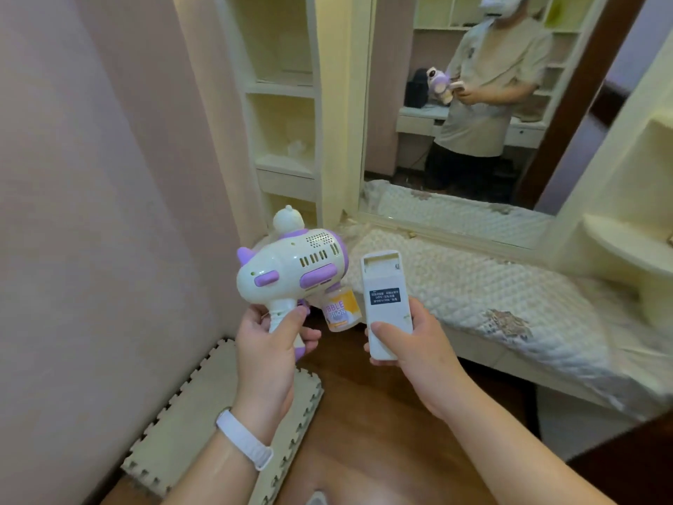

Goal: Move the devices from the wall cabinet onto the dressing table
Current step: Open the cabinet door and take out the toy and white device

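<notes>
My left hand (271,342) grips the handle of a white and purple bubble gun (291,266) with an orange bubble-solution bottle (340,309) hanging under its barrel. My right hand (411,340) holds a white remote control (384,297) back side up, its battery bay open at the top. Both are held in the air in front of the dressing table (473,282), whose top is covered by a white quilted cloth. The remote's far end is over the table's near left corner.
A large mirror (473,103) stands behind the table and reflects a person holding the toy. Cream shelf units (287,122) flank the mirror at left and right (626,242). A pink wall is at left. Foam floor mats (204,413) lie on the wooden floor below.
</notes>
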A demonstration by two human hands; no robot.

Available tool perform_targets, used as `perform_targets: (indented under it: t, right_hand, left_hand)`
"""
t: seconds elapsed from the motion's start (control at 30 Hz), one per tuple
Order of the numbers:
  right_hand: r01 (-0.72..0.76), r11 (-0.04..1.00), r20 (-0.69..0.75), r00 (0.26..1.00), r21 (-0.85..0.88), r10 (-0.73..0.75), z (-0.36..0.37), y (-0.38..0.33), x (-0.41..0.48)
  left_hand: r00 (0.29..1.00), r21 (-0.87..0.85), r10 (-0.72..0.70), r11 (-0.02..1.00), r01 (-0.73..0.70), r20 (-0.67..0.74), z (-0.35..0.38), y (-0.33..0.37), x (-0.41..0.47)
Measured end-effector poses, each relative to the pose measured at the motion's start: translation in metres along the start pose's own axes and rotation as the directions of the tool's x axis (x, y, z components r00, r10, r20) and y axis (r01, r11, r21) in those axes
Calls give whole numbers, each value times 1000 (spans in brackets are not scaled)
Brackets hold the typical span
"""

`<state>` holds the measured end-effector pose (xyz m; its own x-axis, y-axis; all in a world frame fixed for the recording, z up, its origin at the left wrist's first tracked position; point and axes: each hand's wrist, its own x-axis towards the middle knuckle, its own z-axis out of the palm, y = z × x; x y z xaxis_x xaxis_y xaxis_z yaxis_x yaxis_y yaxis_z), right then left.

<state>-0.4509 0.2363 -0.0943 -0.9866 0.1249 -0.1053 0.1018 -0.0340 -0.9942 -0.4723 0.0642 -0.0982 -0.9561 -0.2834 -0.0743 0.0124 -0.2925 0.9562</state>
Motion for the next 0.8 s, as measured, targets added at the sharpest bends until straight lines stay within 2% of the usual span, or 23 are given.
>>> perform_targets:
  t: [0.23,0.57,0.8]
  right_hand:
    - [-59,995,-86,995,-86,51,16,-9,86]
    - [-120,989,-220,970,-80,100,11,5,166]
    - [-138,990,-272,955,-41,122,-24,17,228]
  left_hand:
    - [993,-51,-103,993,105,49,14,-14,100]
    - [969,-44,-222,973,228,112,49,-49,209]
    - [966,47,-222,975,218,133,102,-80,254]
